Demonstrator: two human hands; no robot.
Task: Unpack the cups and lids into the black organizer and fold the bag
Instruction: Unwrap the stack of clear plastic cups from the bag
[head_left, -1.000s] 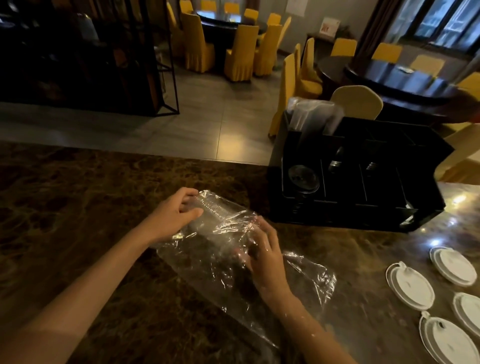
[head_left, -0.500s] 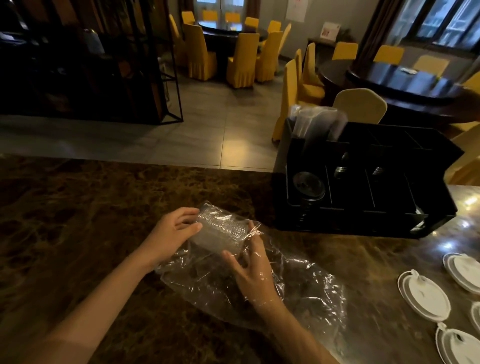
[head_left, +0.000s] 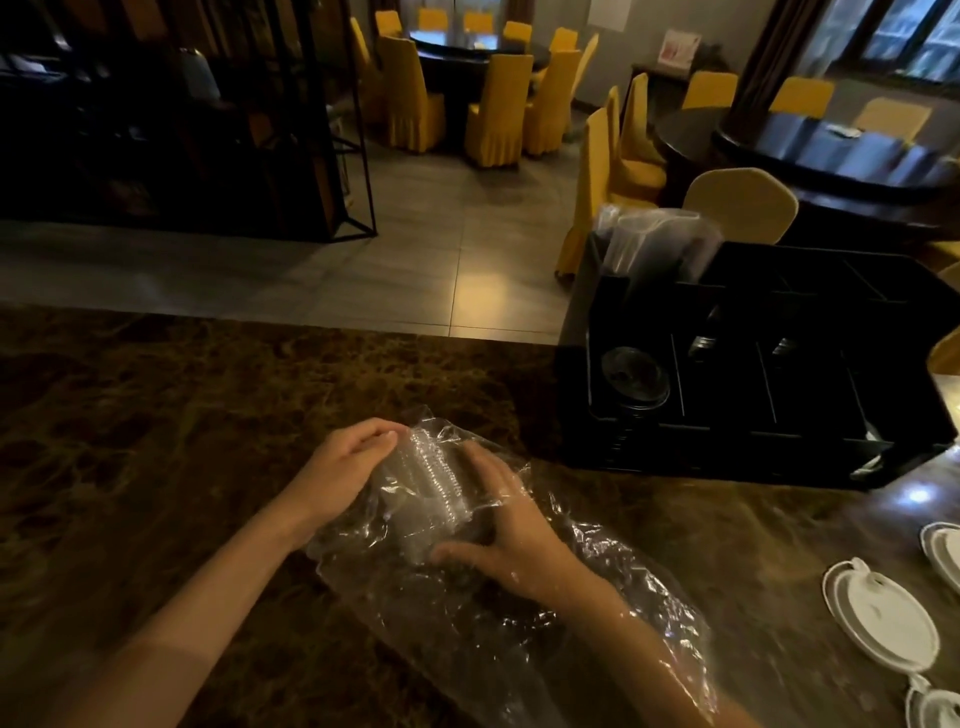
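A clear plastic bag (head_left: 613, 587) lies crumpled on the brown marble counter (head_left: 156, 441). Inside its closed end sits a short stack of clear cups (head_left: 431, 483). My right hand (head_left: 511, 525) is inside the bag up to the forearm, its fingers and thumb curled round the stack. From outside, my left hand (head_left: 348, 462) grips the bag's end over the cups. The black organizer (head_left: 779, 431) stands to the right with a black lid (head_left: 634, 376) in its front left compartment and wrapped clear cups (head_left: 654, 244) upright at its back left.
Several white lids (head_left: 883, 618) lie on the counter at the lower right. Beyond the counter's far edge are a tiled floor, dark round tables with yellow-covered chairs (head_left: 498, 104) and a dark metal shelf (head_left: 182, 130) at the left.
My right hand has pushed deeper into the bag and closed round the cup stack. The stack has turned more upright between both hands, and the bag has bunched up along my right forearm.
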